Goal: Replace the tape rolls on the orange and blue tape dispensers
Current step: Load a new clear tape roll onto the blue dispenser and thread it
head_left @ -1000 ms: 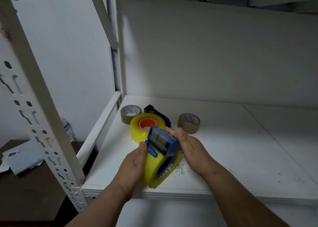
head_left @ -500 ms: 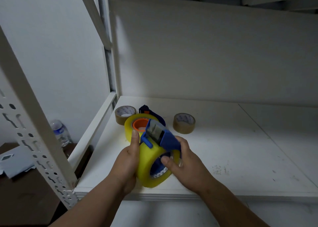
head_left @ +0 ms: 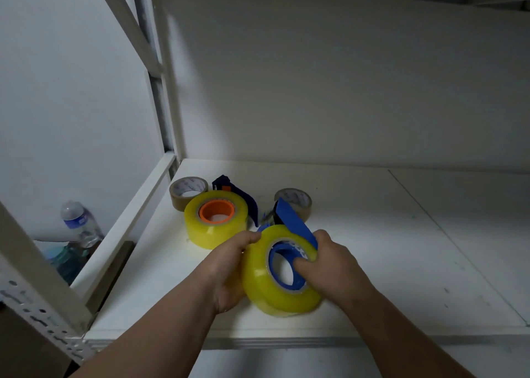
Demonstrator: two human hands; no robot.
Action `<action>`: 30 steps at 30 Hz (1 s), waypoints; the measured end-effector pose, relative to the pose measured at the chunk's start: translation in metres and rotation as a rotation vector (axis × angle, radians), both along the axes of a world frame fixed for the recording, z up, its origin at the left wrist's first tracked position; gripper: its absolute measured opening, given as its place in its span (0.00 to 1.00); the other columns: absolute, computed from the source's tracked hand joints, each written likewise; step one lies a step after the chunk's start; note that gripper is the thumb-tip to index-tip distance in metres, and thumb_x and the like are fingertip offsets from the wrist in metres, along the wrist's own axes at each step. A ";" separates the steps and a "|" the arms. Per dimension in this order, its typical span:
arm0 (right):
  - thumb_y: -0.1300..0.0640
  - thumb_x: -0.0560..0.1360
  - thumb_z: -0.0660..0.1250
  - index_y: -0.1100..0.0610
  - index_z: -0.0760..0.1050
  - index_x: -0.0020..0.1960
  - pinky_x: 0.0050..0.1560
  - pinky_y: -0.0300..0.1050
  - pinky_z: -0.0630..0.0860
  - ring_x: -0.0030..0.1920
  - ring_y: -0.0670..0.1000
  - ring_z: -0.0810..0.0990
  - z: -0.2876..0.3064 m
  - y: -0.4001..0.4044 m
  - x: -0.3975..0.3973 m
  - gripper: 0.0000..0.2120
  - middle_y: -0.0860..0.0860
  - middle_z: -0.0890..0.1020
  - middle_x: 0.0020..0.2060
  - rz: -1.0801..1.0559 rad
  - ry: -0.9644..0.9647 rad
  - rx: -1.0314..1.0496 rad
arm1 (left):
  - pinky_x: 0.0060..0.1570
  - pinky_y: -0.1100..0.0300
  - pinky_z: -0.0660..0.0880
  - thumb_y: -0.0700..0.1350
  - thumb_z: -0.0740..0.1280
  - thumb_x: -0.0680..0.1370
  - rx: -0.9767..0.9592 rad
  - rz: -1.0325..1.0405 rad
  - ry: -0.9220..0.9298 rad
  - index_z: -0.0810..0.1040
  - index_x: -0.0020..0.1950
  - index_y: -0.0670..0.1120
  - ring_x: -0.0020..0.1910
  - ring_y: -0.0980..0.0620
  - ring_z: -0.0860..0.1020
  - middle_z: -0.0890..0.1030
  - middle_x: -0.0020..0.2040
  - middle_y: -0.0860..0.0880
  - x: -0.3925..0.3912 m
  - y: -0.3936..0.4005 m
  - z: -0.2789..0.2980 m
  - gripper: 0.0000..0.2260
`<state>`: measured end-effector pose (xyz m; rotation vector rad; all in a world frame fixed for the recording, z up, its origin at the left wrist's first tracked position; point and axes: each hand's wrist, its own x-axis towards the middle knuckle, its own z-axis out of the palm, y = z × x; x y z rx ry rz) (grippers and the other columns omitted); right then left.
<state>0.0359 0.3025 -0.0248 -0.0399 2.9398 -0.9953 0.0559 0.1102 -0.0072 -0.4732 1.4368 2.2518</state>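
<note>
A blue tape dispenser (head_left: 289, 220) carries a thick yellow tape roll (head_left: 258, 274), held above the front of the white shelf (head_left: 401, 263). My left hand (head_left: 229, 271) grips the roll's left side. My right hand (head_left: 332, 265) grips the right side, with the thumb in the blue hub. Behind them an orange dispenser (head_left: 216, 211), seen as an orange hub, sits inside a second yellow roll (head_left: 212, 234) lying flat, with a dark blue part (head_left: 243, 199) at its back. Two thin brown tape rolls (head_left: 187, 189) (head_left: 296, 202) lie further back.
White perforated shelf uprights (head_left: 34, 286) stand at the left, with a side rail (head_left: 129, 222) along the shelf's left edge. Plastic bottles (head_left: 77, 225) stand below on the left. The shelf's back panel is close behind the rolls. The shelf surface stretches bare to the right.
The roll and blue dispenser have turned in my hands, so the blue hub faces me. My right thumb has slid into the hub. The view has shifted down and closer.
</note>
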 end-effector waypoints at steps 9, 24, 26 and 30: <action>0.43 0.65 0.66 0.52 0.67 0.45 0.30 0.42 0.66 0.37 0.50 0.75 0.004 0.016 -0.028 0.16 0.46 0.73 0.35 -0.003 -0.050 0.223 | 0.59 0.47 0.78 0.53 0.68 0.77 -0.822 -0.231 0.214 0.74 0.66 0.47 0.57 0.46 0.78 0.77 0.63 0.46 -0.018 0.020 -0.006 0.20; 0.49 0.74 0.64 0.57 0.66 0.62 0.43 0.46 0.72 0.50 0.59 0.77 0.009 0.018 -0.069 0.20 0.57 0.74 0.54 -0.023 0.103 0.197 | 0.58 0.64 0.69 0.57 0.74 0.70 -1.311 -0.389 0.565 0.62 0.75 0.57 0.66 0.48 0.73 0.55 0.77 0.47 -0.042 0.039 -0.010 0.37; 0.49 0.72 0.65 0.54 0.64 0.66 0.42 0.44 0.72 0.49 0.58 0.77 0.009 0.016 -0.068 0.25 0.55 0.70 0.57 0.000 0.098 0.136 | 0.58 0.64 0.70 0.57 0.72 0.72 -1.400 -0.398 0.599 0.68 0.72 0.56 0.67 0.48 0.73 0.54 0.79 0.47 -0.047 0.041 -0.009 0.30; 0.49 0.70 0.66 0.49 0.63 0.68 0.51 0.48 0.76 0.53 0.57 0.78 0.007 0.018 -0.065 0.28 0.52 0.64 0.65 0.085 0.084 0.057 | 0.59 0.60 0.73 0.55 0.66 0.77 -1.536 -0.428 0.684 0.71 0.71 0.57 0.69 0.48 0.72 0.55 0.80 0.49 -0.057 0.045 -0.009 0.21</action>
